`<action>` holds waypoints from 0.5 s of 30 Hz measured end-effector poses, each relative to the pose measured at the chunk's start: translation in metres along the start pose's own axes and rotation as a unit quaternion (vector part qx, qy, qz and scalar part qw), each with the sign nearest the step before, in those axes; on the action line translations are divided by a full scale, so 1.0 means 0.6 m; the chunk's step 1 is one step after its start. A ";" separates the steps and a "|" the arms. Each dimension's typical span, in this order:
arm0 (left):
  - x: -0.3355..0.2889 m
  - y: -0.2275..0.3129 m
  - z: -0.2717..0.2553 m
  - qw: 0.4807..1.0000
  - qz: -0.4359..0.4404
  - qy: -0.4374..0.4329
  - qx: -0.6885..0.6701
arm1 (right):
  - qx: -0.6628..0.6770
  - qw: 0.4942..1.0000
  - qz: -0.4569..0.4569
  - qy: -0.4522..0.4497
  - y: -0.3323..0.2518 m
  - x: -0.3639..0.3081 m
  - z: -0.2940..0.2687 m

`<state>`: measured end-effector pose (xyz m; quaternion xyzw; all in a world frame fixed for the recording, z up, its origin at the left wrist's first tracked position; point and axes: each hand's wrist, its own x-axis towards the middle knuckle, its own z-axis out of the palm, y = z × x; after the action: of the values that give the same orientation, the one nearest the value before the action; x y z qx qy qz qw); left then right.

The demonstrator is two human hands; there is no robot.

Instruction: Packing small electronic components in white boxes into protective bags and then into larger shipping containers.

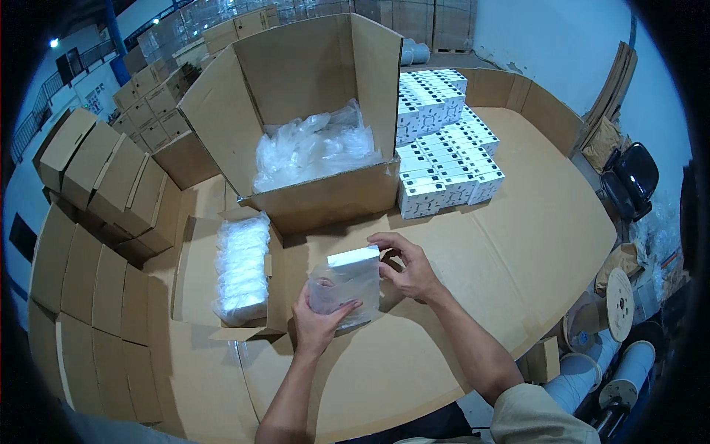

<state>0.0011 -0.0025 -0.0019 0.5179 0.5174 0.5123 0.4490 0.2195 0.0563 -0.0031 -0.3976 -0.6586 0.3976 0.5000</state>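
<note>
Big carton (325, 198), open, loose bags (314, 152) heaped inside. On the wearer's side of it: 1 clear bag (344, 292), white box (353, 256) at its mouth. Left hand (319, 322) closed round bag, thumb across front. Right hand (408, 270) curled at box's right end, fingers nearly together; pinch or touch, cannot tell. White boxes (447, 166) stacked right of big carton.

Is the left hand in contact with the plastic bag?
Touching: in the head view, the left hand grips the plastic bag, its thumb across the front.
</note>
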 end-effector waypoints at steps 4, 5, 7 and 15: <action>-0.001 0.009 0.001 1.000 -0.007 -0.003 -0.015 | -0.008 1.000 -0.014 0.017 -0.003 0.002 -0.018; 0.001 0.006 -0.001 1.000 -0.007 -0.003 -0.014 | -0.022 0.999 -0.015 0.022 -0.003 0.002 -0.024; 0.003 -0.002 -0.003 0.999 0.011 -0.014 0.032 | 0.003 0.999 -0.019 0.046 -0.001 0.001 -0.032; 0.000 -0.003 0.001 0.995 0.009 -0.066 0.071 | 0.234 0.959 -0.020 0.155 -0.027 0.002 -0.016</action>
<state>0.0015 -0.0024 -0.0035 0.5857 0.5175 0.4426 0.4395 0.2266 0.0525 0.0139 -0.3126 -0.4692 0.4641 0.6833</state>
